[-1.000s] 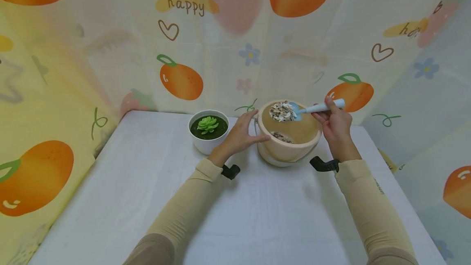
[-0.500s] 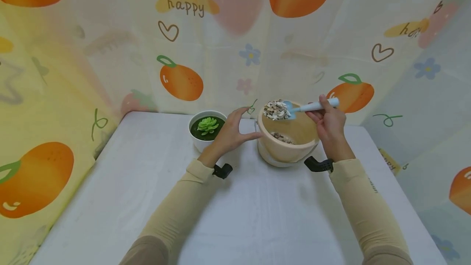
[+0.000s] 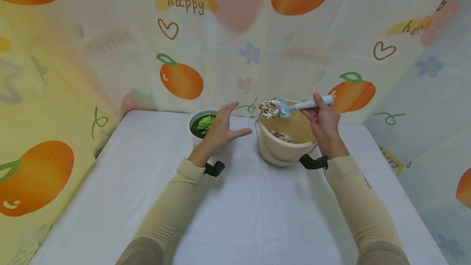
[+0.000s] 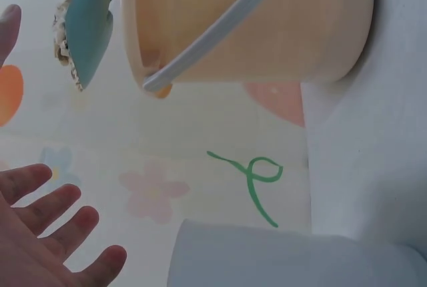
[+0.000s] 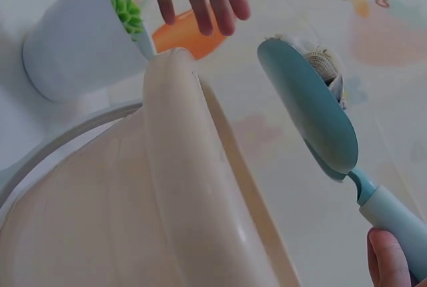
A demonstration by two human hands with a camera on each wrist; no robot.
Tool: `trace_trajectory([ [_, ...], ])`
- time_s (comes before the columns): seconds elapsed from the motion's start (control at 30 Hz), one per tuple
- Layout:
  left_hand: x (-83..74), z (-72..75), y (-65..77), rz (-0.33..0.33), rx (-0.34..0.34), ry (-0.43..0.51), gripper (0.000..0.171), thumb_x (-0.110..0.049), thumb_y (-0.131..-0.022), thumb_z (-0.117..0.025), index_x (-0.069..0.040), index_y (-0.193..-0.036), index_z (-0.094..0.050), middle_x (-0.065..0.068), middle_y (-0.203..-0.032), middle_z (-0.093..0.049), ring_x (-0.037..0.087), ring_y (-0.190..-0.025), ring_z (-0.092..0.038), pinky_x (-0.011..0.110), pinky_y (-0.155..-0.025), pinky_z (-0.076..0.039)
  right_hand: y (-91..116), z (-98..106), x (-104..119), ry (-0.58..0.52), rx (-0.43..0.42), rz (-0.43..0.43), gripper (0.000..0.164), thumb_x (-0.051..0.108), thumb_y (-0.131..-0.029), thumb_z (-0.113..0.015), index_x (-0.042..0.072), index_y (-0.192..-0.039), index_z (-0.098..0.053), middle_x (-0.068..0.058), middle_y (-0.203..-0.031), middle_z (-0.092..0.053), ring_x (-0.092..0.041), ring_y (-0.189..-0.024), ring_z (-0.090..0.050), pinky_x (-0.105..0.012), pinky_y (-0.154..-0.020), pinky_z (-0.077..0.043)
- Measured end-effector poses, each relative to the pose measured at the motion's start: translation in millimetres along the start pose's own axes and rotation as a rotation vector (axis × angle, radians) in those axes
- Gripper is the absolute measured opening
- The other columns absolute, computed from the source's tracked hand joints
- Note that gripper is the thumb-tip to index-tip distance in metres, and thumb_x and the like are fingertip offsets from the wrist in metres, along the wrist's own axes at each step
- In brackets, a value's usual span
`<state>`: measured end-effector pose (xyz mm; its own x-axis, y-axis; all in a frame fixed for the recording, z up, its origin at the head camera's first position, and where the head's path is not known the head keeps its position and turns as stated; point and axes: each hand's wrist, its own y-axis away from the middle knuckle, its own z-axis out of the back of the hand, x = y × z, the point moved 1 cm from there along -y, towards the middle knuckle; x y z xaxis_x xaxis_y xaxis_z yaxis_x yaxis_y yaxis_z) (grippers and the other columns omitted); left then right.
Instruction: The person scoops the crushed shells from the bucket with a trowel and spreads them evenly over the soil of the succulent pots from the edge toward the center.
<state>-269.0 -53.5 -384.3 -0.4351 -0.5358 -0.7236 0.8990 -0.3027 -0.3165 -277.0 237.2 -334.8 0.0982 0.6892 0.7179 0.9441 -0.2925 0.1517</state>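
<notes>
My right hand (image 3: pixel 324 120) grips the pale handle of a small blue shovel (image 3: pixel 285 108), its blade heaped with shell pieces (image 3: pixel 271 108). The shovel is held above the left side of a beige bucket (image 3: pixel 285 150), and more shell pieces (image 3: pixel 282 136) lie at the bucket's bottom. Fingers spread and holding nothing, my left hand (image 3: pixel 220 131) hovers in front of a white pot (image 3: pixel 195 117) with a green succulent (image 3: pixel 205 123), partly hiding it. In the right wrist view the shovel blade (image 5: pixel 310 107) is seen from below, past the bucket's rim (image 5: pixel 200 180).
A white cloth covers the table (image 3: pixel 235 216). Behind it hangs a printed curtain (image 3: pixel 294 68) with oranges, hearts and flowers. The bucket's grey carrying handle (image 4: pixel 220 30) hangs down along its side.
The loaded shovel has moved left with my right hand, from over the bucket's middle to its left rim. My left hand has moved away from the bucket, leftward, in front of the white pot.
</notes>
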Motion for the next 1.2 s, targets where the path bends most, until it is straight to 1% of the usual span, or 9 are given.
trace_trajectory([
  [0.17,6.3,8.7,1.7,-0.007,-0.003,-0.013,0.094,-0.044,-0.08,-0.078,-0.009,-0.152,-0.029,0.011,-0.158,-0.03,0.031,-0.143,-0.03,0.052,-0.116,-0.03,-0.1,-5.3,-3.5,0.002,0.002,0.002,0.021,0.012,-0.086,-0.073,0.002,-0.094,-0.057,-0.014,-0.071,-0.07,-0.025,-0.067,-0.074,-0.038,-0.066,-0.058],
  [0.2,7.6,10.5,2.0,-0.01,-0.006,-0.015,0.094,-0.044,-0.08,-0.078,-0.009,-0.152,-0.029,0.011,-0.158,-0.03,0.031,-0.145,-0.027,0.052,-0.117,-0.029,-0.2,-6.4,-4.4,0.001,0.004,0.002,0.02,0.012,-0.086,-0.073,0.002,-0.094,-0.057,-0.015,-0.071,-0.07,-0.025,-0.068,-0.074,-0.038,-0.066,-0.058],
  [0.37,12.3,20.2,5.2,-0.032,-0.03,-0.018,0.092,-0.041,-0.08,-0.079,-0.008,-0.151,-0.03,0.011,-0.157,-0.032,0.031,-0.145,-0.028,0.052,-0.117,-0.028,-1.6,-11.5,-9.5,0.005,0.021,0.007,0.02,0.012,-0.087,-0.072,0.002,-0.095,-0.057,-0.016,-0.071,-0.07,-0.025,-0.068,-0.074,-0.037,-0.066,-0.058],
  [0.5,17.5,26.6,8.9,-0.029,-0.045,-0.012,0.091,-0.04,-0.079,-0.079,-0.009,-0.151,-0.031,0.01,-0.157,-0.032,0.03,-0.145,-0.028,0.052,-0.117,-0.028,-2.4,-16.1,-14.4,0.022,0.03,0.007,0.02,0.012,-0.088,-0.071,0.002,-0.096,-0.057,-0.015,-0.071,-0.07,-0.024,-0.067,-0.074,-0.036,-0.065,-0.059],
  [0.67,23.6,33.3,12.7,-0.016,-0.059,0.003,0.091,-0.039,-0.078,-0.08,-0.01,-0.151,-0.033,0.01,-0.157,-0.032,0.03,-0.145,-0.028,0.054,-0.116,-0.029,-3.5,-22.0,-20.7,0.05,0.017,-0.006,0.019,0.014,-0.089,-0.07,0.001,-0.096,-0.058,-0.015,-0.072,-0.07,-0.023,-0.067,-0.074,-0.034,-0.064,-0.059],
  [0.77,26.6,37.4,14.1,-0.011,-0.068,-0.001,0.091,-0.039,-0.078,-0.081,-0.009,-0.15,-0.033,0.011,-0.156,-0.033,0.031,-0.144,-0.028,0.056,-0.115,-0.028,-4.3,-25.6,-24.4,0.062,0.007,-0.014,0.018,0.014,-0.089,-0.07,0.002,-0.097,-0.059,-0.014,-0.073,-0.07,-0.022,-0.067,-0.074,-0.034,-0.065,-0.059],
  [1.0,36.4,47.7,18.2,0.02,-0.083,-0.015,0.092,-0.037,-0.077,-0.082,-0.008,-0.15,-0.034,0.013,-0.156,-0.032,0.035,-0.145,-0.026,0.056,-0.117,-0.025,-3.8,-38.1,-34.5,0.082,0.034,-0.025,0.016,0.014,-0.091,-0.067,0.002,-0.096,-0.059,-0.014,-0.072,-0.069,-0.022,-0.067,-0.073,-0.033,-0.066,-0.06],
  [1.2,45.1,54.8,23.5,0.054,-0.083,-0.028,0.095,-0.041,-0.076,-0.082,-0.01,-0.151,-0.033,0.013,-0.158,-0.03,0.035,-0.146,-0.024,0.058,-0.116,-0.024,-2.1,-45.5,-45.1,0.106,0.026,-0.058,0.016,0.015,-0.092,-0.067,0.002,-0.096,-0.058,-0.012,-0.072,-0.069,-0.02,-0.067,-0.073,-0.032,-0.066,-0.06],
])
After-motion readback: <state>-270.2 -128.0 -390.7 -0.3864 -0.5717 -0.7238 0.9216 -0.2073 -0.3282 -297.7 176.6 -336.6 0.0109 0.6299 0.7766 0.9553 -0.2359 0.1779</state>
